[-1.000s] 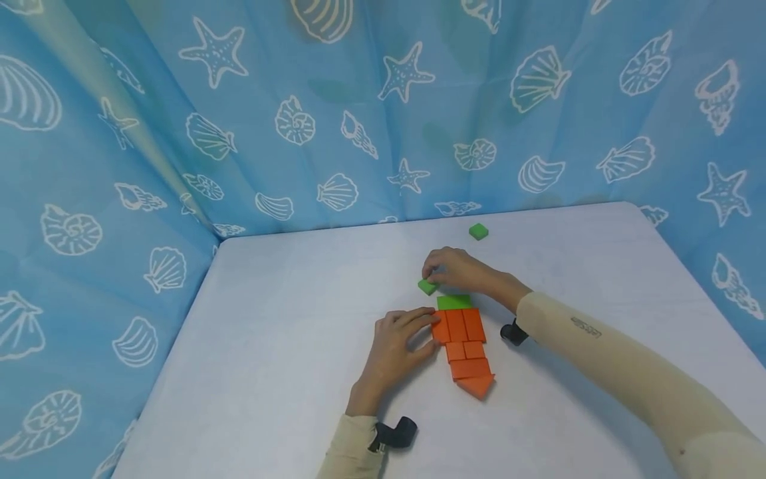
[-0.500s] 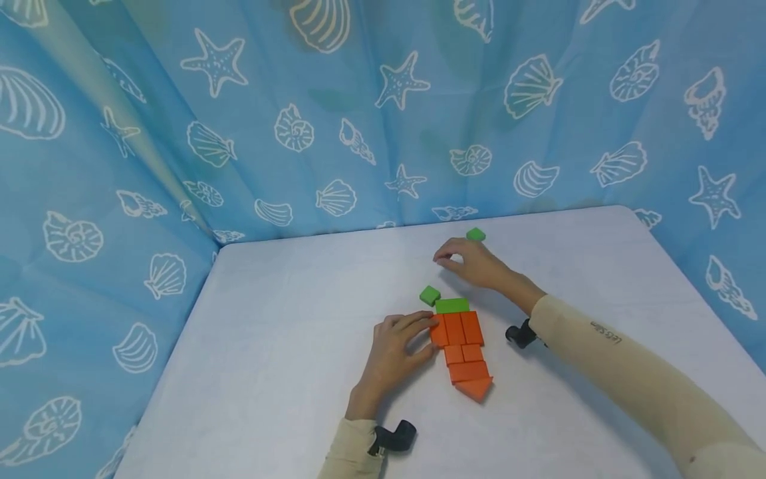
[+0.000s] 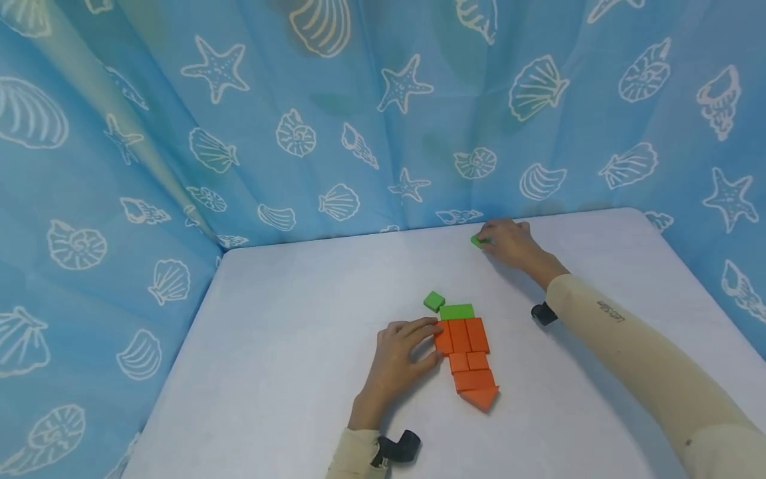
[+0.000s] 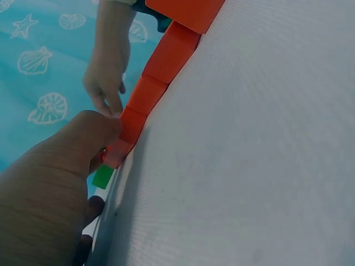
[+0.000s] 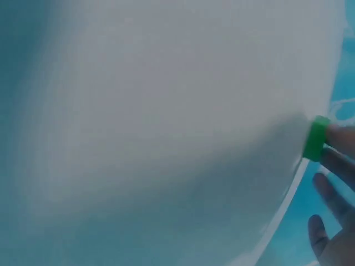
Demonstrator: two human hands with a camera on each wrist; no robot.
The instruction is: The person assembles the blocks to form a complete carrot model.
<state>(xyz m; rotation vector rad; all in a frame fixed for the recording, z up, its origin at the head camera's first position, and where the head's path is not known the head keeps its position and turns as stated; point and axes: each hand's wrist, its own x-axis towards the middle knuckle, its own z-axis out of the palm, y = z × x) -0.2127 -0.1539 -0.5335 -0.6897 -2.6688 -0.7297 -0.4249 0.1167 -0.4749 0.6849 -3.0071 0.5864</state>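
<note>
On the white table lies a flat figure of orange blocks [image 3: 475,380], with a green rectangular block [image 3: 457,312] along its far end. My left hand [image 3: 395,362] holds the leftmost orange block [image 3: 443,338] at the figure's side, fingers at its far end and thumb at its near end. Just off the far left corner lies a small green block [image 3: 433,301]. Close to the table's back edge, my right hand [image 3: 511,243] pinches another small green block [image 3: 475,241]; in the right wrist view, this green block [image 5: 317,138] meets the fingertips, and the other fingers are spread.
A blue curtain [image 3: 335,133] with white shell and starfish prints stands behind the table and along its left side. White tabletop [image 3: 299,332] surrounds the figure. Each wrist carries a small black camera, such as the left one [image 3: 402,447].
My right hand has let go of the small green block near the figure and moved back and right to the far green block. The left hand has stayed in place.
</note>
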